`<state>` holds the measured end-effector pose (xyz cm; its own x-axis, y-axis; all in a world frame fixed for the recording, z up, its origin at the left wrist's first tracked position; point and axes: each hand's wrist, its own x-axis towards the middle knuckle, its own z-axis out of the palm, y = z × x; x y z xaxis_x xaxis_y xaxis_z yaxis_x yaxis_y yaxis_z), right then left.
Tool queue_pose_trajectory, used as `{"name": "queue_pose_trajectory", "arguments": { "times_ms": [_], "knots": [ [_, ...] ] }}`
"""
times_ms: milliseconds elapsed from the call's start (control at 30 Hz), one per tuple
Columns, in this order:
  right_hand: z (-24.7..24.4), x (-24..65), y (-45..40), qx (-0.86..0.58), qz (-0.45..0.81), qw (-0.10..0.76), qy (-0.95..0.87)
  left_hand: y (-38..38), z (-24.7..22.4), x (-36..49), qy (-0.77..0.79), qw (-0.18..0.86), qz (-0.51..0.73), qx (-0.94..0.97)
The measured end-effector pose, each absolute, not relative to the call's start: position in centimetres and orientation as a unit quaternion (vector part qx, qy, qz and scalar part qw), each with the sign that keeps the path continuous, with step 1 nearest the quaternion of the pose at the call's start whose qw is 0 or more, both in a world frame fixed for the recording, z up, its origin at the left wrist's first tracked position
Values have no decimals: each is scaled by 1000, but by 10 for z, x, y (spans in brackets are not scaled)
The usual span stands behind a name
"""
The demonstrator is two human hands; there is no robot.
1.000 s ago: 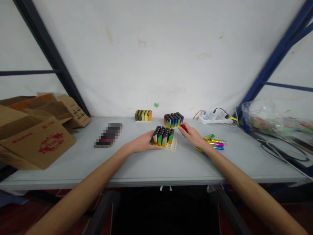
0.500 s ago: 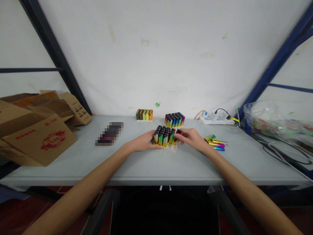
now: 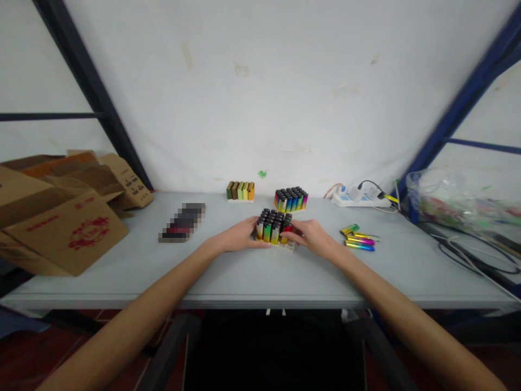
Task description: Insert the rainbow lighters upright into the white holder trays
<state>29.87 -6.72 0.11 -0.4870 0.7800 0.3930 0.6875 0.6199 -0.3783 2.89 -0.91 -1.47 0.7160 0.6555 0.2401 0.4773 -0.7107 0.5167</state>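
Note:
A clear tray (image 3: 288, 245) near the middle of the table holds rows of upright lighters (image 3: 267, 231) with black tops and shiny coloured bodies. My left hand (image 3: 241, 235) is around the tray's left side, thumb along the front and fingers behind. At the tray's right side my right hand (image 3: 310, 237) has its fingers closed on a red lighter (image 3: 287, 229), which stands among the others and is partly covered by the fingers. Several loose shiny lighters (image 3: 360, 244) lie on the table to the right of my right hand.
Behind stand a block of multicoloured lighters (image 3: 290, 200) and a block of green-to-orange ones (image 3: 240, 191). Cardboard boxes (image 3: 77, 228) are at the left, beside a pixelated dark object (image 3: 183, 222). A power strip (image 3: 360, 199), cables and plastic bags (image 3: 459, 195) lie right.
My right hand has moved slightly left and down with the red lighter, which has gone from above the tray's right side down among the other lighters. My left hand has stayed in place.

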Motion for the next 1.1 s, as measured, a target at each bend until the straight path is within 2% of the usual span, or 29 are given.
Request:
{"name": "queue_pose_trajectory", "arguments": {
  "times_ms": [433, 867, 1100],
  "knots": [
    [-7, 296, -66, -449, 54, 248, -857, -12, -12, 29, 327, 217, 192, 899],
    [10, 302, -65, -451, 70, 138, -879, -12, -10, 30, 322, 215, 190, 902],
    [1, 292, -63, -508, -9, 103, -855, -14, -8, 29, 326, 218, 194, 899]
  ]
}}
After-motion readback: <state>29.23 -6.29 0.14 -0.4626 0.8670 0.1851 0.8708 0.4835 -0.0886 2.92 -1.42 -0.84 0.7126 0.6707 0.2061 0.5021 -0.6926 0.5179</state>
